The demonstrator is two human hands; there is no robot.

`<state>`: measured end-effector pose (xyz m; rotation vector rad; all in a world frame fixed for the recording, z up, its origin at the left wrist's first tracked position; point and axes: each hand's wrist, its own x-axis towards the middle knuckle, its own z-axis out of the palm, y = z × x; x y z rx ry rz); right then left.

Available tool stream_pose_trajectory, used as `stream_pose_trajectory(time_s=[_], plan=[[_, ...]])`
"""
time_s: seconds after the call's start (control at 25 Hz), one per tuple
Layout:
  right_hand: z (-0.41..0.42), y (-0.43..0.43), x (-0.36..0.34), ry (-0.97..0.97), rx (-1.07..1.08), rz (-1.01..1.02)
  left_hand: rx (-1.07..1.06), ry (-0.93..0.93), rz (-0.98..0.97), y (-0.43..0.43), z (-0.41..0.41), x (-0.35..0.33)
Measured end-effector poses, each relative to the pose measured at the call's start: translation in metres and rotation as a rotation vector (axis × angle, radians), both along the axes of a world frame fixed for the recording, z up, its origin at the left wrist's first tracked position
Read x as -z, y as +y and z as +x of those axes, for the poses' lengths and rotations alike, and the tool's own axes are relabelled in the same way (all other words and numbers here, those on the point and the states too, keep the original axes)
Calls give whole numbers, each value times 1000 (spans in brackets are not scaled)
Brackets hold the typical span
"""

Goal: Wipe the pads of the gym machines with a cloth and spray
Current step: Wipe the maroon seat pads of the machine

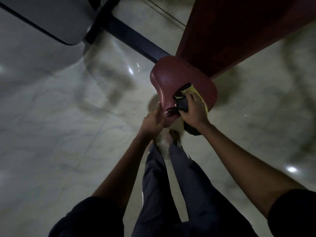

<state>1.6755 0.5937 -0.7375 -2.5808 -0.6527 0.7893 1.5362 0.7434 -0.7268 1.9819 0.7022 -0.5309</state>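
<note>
A dark red seat pad (pixel 172 77) of a gym bench sits in the middle of the view, with the long red back pad (pixel 239 31) rising behind it to the upper right. My right hand (pixel 194 111) grips a black and yellow cloth (pixel 183 95) and presses it onto the seat pad's near right part. My left hand (pixel 153 119) rests with straight fingers against the narrow near end of the seat pad. No spray bottle is in view.
A grey padded bench (pixel 51 19) on a dark metal frame bar (pixel 130 36) stands at the upper left. Glossy pale marble floor (pixel 59 134) surrounds the bench. My bare feet (pixel 168 139) and dark trouser legs stand just below the seat pad.
</note>
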Motion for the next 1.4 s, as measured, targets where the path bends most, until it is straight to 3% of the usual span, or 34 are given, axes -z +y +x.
stream_pose_trajectory(time_s=[0.16,0.36,0.6,0.88,1.08,1.4], plan=[[14,-1,9,-2,-149,58,-98,-35,-31,0,-5,6],[35,27,26,-32,-22,3,-224,-84,-66,1,-21,23],[-30,-3,2,83,-155,170,-517,-155,-428,8,-32,37],[-2,55,-3,3,-237,77,-698,0,-698,23,-41,54],[-45,38,-20,19,-434,-53,-704,24,-741,35,-30,61],[-88,67,-16,-256,-670,-348,-552,10,-813,72,-13,63]])
